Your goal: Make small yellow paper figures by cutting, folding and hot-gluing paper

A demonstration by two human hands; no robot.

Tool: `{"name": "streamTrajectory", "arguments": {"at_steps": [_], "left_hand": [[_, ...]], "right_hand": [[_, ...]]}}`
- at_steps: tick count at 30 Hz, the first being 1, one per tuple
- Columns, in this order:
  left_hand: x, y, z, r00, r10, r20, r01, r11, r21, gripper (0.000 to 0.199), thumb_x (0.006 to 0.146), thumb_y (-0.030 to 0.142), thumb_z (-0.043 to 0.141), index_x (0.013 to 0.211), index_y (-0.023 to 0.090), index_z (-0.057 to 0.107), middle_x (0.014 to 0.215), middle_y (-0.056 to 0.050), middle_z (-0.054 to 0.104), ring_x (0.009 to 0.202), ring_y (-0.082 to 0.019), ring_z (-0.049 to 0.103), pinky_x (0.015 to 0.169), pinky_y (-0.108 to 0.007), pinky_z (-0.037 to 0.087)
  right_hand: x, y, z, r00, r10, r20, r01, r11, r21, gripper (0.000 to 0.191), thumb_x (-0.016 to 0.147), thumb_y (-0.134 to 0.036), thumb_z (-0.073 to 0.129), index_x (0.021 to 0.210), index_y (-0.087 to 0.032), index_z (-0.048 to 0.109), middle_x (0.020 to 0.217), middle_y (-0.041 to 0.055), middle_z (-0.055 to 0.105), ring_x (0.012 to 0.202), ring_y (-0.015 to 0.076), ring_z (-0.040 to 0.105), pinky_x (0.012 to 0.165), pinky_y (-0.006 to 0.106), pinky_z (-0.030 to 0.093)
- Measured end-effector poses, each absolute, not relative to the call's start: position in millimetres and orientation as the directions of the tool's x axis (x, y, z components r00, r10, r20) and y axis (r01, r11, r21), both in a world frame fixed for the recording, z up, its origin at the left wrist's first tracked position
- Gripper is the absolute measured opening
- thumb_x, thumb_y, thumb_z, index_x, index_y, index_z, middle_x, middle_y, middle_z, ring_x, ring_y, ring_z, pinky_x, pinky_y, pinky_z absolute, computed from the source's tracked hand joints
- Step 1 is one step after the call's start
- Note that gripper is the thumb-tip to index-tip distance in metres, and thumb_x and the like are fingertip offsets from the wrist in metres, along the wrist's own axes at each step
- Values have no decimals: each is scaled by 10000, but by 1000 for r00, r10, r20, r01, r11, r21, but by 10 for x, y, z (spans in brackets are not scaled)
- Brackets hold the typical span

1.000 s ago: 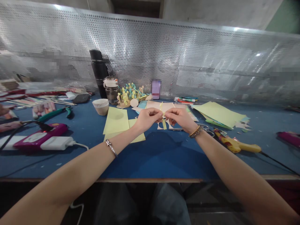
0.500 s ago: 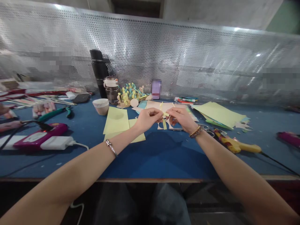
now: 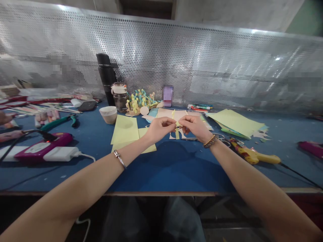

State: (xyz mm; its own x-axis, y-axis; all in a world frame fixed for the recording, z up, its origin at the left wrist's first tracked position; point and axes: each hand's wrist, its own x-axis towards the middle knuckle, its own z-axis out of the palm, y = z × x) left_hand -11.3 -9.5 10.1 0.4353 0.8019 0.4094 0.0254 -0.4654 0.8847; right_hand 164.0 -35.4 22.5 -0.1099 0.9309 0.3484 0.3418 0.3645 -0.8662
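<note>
A narrow yellow paper strip (image 3: 177, 133) is pinched between my two hands, its ends sticking out above and below the fingers. My left hand (image 3: 161, 127) is closed on it from the left with thumb and forefinger. From the right, my right hand (image 3: 193, 127) pinches the same paper, fingertips almost touching the left ones. The folded middle of the strip is mostly hidden by the fingers. Behind and beneath the hands lie pale pink paper sheets (image 3: 166, 113) and scraps with round cut-outs (image 3: 186, 133). Yellow paper sheets (image 3: 125, 129) rest left of my left hand.
A yellow hot glue gun (image 3: 254, 156) with its cord lies at right, below a stack of yellow paper (image 3: 238, 122). Left are a paper cup (image 3: 108, 115), a jar (image 3: 120, 99), a black bottle (image 3: 106, 77), pliers (image 3: 57, 122) and a purple power strip (image 3: 44, 148). Paper flowers (image 3: 141, 101) stand behind.
My right hand's fingers have moved slightly closer to the left fingertips, and less of the yellow strip's middle shows. Otherwise the scene is nearly the same.
</note>
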Motion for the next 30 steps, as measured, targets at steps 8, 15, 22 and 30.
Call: {"name": "streamTrajectory", "arguments": {"at_steps": [8, 15, 22, 30], "left_hand": [[-129, -143, 113, 391, 772, 501, 143, -588, 796, 287, 687, 305, 683, 931, 170, 616, 698, -12, 636, 615, -111, 612, 574, -229, 507], [-137, -218, 152, 345, 734, 584, 245, -672, 699, 213, 707, 253, 660, 909, 194, 633, 682, 16, 620, 578, -84, 587, 564, -198, 487], [-135, -215, 138, 289, 717, 635, 283, -697, 659, 205, 717, 259, 647, 912, 198, 663, 725, -4, 653, 620, -96, 609, 629, -227, 512], [-133, -226, 144, 276, 701, 657, 257, -713, 652, 215, 723, 259, 636, 923, 186, 669, 755, -19, 657, 635, -95, 601, 661, -234, 521]], "right_hand": [[1624, -351, 219, -96, 937, 336, 322, 348, -881, 195, 761, -319, 596, 646, -161, 593, 530, -4, 556, 448, 81, 498, 415, 212, 417], [1608, -373, 227, -105, 939, 326, 286, 343, -895, 200, 753, -340, 609, 662, -161, 605, 539, -6, 561, 451, 84, 511, 414, 213, 418], [1618, -383, 244, -106, 950, 294, 256, 312, -915, 256, 754, -394, 609, 664, -154, 612, 626, 23, 610, 466, 77, 520, 419, 206, 424], [1655, -368, 244, -116, 934, 339, 299, 358, -885, 246, 755, -371, 605, 640, -155, 624, 603, 25, 611, 467, 80, 515, 436, 221, 421]]}}
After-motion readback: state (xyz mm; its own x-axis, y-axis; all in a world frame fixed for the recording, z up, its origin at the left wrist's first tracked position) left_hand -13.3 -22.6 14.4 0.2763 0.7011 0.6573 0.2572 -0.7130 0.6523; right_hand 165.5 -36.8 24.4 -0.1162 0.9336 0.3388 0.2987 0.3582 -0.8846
